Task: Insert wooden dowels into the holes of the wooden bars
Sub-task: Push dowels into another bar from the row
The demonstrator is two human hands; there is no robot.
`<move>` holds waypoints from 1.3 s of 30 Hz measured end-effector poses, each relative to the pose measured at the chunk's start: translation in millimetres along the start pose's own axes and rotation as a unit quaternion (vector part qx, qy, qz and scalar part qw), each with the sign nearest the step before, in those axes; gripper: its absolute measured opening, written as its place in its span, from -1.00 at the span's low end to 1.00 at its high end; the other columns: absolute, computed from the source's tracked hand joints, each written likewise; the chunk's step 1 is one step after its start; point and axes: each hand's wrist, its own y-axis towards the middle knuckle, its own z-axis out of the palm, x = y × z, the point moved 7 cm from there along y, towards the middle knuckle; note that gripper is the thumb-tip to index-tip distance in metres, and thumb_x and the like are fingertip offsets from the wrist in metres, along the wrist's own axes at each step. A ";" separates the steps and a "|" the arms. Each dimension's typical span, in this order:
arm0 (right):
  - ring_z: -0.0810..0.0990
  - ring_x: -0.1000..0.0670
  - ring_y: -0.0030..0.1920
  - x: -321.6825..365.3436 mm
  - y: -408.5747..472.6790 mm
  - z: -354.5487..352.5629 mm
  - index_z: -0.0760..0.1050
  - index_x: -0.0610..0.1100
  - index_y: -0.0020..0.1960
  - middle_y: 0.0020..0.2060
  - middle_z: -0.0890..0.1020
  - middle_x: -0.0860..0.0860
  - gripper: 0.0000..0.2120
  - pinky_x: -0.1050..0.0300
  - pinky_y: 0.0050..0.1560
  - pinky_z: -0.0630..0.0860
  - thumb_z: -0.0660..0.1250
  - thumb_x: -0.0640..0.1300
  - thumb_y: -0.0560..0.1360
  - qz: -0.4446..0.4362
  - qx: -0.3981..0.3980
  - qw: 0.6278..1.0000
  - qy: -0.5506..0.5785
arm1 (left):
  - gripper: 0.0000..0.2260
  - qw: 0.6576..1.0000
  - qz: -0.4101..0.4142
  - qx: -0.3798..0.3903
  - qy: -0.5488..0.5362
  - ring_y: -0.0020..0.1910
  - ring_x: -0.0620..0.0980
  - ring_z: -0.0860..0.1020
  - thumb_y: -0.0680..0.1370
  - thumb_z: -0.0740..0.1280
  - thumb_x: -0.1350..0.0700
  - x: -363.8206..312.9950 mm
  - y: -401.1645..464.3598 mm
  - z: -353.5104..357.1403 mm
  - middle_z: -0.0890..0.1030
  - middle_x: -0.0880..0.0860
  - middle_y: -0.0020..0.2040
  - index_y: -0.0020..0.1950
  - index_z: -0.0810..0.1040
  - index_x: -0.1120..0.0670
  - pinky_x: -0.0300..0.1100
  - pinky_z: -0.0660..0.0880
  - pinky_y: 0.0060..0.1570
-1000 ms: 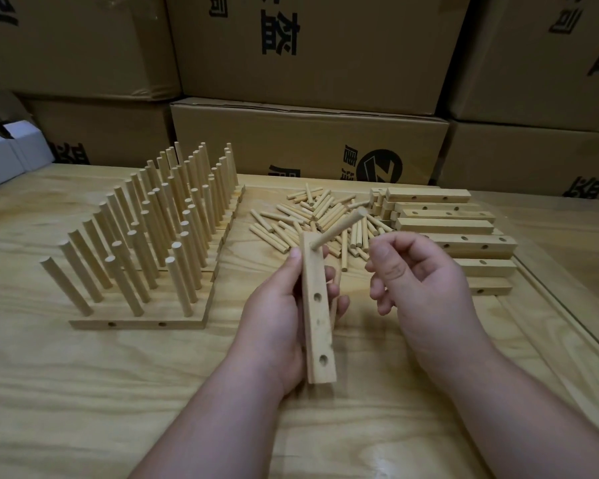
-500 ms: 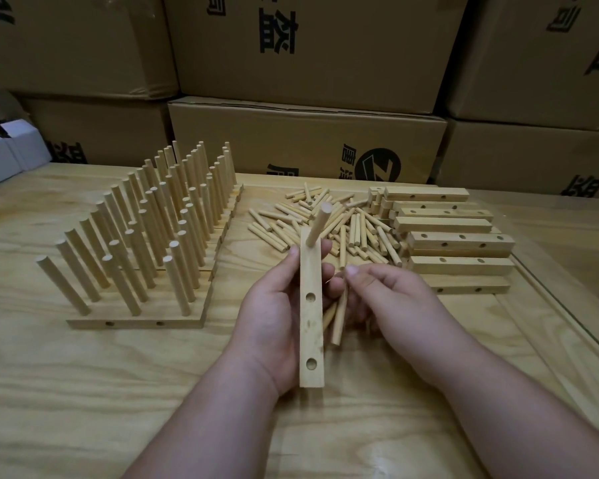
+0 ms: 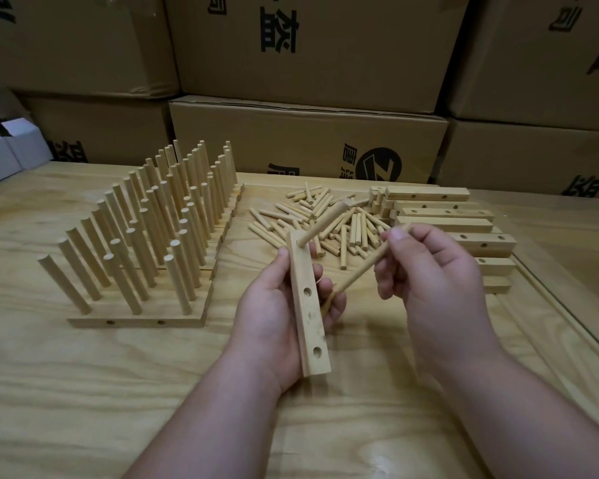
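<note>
My left hand (image 3: 274, 316) grips a wooden bar (image 3: 308, 316) held lengthwise above the table. One dowel (image 3: 324, 223) stands in the bar's far hole, and two holes nearer to me are open. A loose dowel (image 3: 363, 267) is pinched in my right hand (image 3: 429, 271) just right of the bar; it slants down towards the fingers of the left hand, its lower end next to the bar's middle. Behind the hands lies a heap of loose dowels (image 3: 325, 219).
Finished bars with upright dowels (image 3: 153, 229) fill the left of the table. A stack of bare bars (image 3: 443, 216) lies at the right, beside a raised wooden edge (image 3: 550, 305). Cardboard boxes (image 3: 308, 143) wall off the back. A white box (image 3: 0, 153) sits far left.
My right hand reached down beside the bar half a second ago and has now risen with a dowel pinched in its fingers. The bar has tilted slightly in my left hand.
</note>
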 end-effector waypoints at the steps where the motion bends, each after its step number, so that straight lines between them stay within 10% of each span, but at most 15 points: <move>1: 0.51 0.01 -0.37 4.3 -2.2 3.8 0.59 -0.19 -0.11 -0.37 0.60 -0.02 -0.82 0.19 -0.36 0.50 0.31 -0.08 0.54 -0.014 0.010 1.000 -0.006 | -0.66 1.000 0.001 -0.002 -0.001 -0.38 -0.05 0.51 0.65 0.25 -0.07 -0.1 0.5 -0.3 0.55 0.01 -0.31 -0.07 0.73 0.07 -0.03 0.61 -0.14; 16: 0.61 0.11 -0.31 23.5 -17.4 20.8 0.61 -0.09 -0.09 -0.28 0.66 -0.07 -0.89 0.32 -0.32 0.53 0.39 -0.29 0.52 -0.107 0.041 0.990 -0.082 | -0.70 1.000 0.010 -0.005 0.024 -0.44 -0.04 0.55 0.64 0.27 -0.11 -1.6 0.3 -3.7 0.57 0.03 -0.29 0.05 0.67 0.08 -0.07 0.57 -0.24; 39: 0.67 0.12 -0.34 20.4 -19.7 27.7 0.54 -0.25 -0.16 -0.29 0.68 -0.06 -0.92 0.35 -0.34 0.54 0.40 -0.32 0.50 -0.074 0.104 0.988 -0.092 | -0.54 0.994 0.032 -0.063 0.079 -0.45 0.01 0.58 0.62 0.28 -0.16 -6.1 0.7 -12.6 0.58 0.05 -0.37 -0.33 0.67 0.10 -0.05 0.53 -0.18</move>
